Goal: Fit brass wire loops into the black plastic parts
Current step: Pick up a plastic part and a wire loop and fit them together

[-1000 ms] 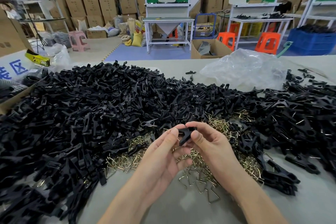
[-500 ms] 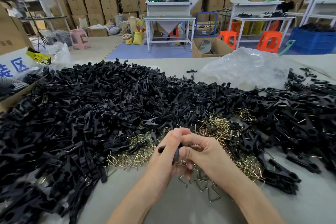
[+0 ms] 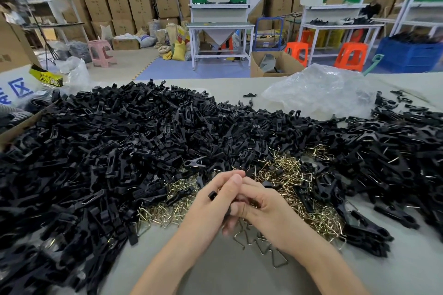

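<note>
Now clenched together round black plastic part [image 3: 212, 195], in left hand [image 3: 211, 203] and right hand [image 3: 266, 206]; tip jutting past left knuckles, no longer at fingertips. Probably pressing hidden loop home.

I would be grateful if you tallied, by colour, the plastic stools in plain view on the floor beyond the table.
Pink stool: 1
Orange stools: 2
Total: 3
More orange shows by the white bench, but it is too hidden to count.
</note>
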A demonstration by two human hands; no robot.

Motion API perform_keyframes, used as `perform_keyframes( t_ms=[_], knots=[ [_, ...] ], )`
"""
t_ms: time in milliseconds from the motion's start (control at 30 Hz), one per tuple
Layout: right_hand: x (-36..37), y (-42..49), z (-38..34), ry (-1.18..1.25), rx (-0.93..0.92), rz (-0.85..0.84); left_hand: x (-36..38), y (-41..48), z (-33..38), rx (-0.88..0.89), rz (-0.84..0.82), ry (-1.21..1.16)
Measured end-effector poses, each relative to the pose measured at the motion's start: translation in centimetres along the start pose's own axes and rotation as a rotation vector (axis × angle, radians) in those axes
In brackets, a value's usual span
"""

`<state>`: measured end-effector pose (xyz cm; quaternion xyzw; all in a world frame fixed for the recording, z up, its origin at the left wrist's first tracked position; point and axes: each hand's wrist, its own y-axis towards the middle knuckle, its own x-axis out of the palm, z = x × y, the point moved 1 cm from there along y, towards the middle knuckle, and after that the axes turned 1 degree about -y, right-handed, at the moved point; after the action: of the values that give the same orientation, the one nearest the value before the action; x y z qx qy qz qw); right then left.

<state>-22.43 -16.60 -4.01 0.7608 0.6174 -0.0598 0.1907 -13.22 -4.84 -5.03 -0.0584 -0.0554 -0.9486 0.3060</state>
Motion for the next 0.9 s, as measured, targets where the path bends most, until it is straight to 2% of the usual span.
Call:
perform_keyframes(
  t_ms=[200, 400, 700, 900],
  knots=[
    [-0.2, 0.09, 0.51, 0.114, 0.1, 0.044, 0.07, 0.29, 0.0, 0.011, 0.143, 0.096],
    [-0.09, 0.18, 0.51, 0.174, 0.124, 0.05, 0.2, 0.26, 0.04, -0.016, 0.139, 0.089],
    [-0.04, 0.36, 0.68, 0.13, 0.079, 0.072, 0.17, 0.33, 0.0, 0.007, 0.074, 0.095],
    [-0.06, 0.34, 0.48, 0.112, 0.055, 0.042, 0.06, 0.38, -0.16, -0.013, 0.1, 0.07]
  ],
)
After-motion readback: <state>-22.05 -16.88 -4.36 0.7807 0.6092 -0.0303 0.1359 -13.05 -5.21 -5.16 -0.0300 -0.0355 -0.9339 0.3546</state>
